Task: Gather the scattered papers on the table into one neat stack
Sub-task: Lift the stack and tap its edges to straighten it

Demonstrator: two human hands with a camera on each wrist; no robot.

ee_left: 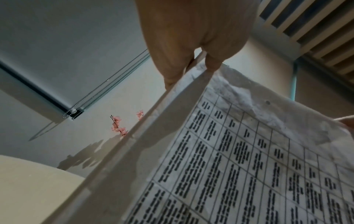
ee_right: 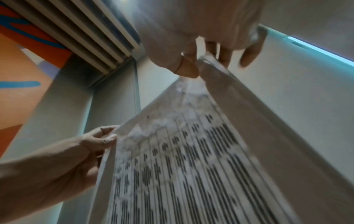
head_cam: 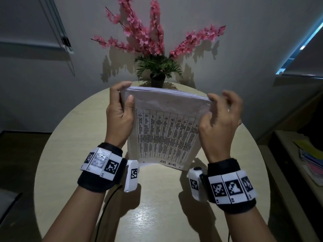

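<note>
A thick stack of papers stands upright on its bottom edge in the middle of the round table. Its front sheet carries a printed grid and is crumpled near the top. My left hand grips the upper left edge, thumb on the front and fingers behind. My right hand is at the upper right corner, thumb in front and index finger behind it, the other fingers spread loosely. The left wrist view shows the stack under my left hand. In the right wrist view, my right hand pinches the corner of the stack.
A potted plant with pink blossoms stands at the table's far edge, just behind the stack. A low shelf with coloured folders is to the right of the table. A black cable hangs from my left wrist over the near table edge.
</note>
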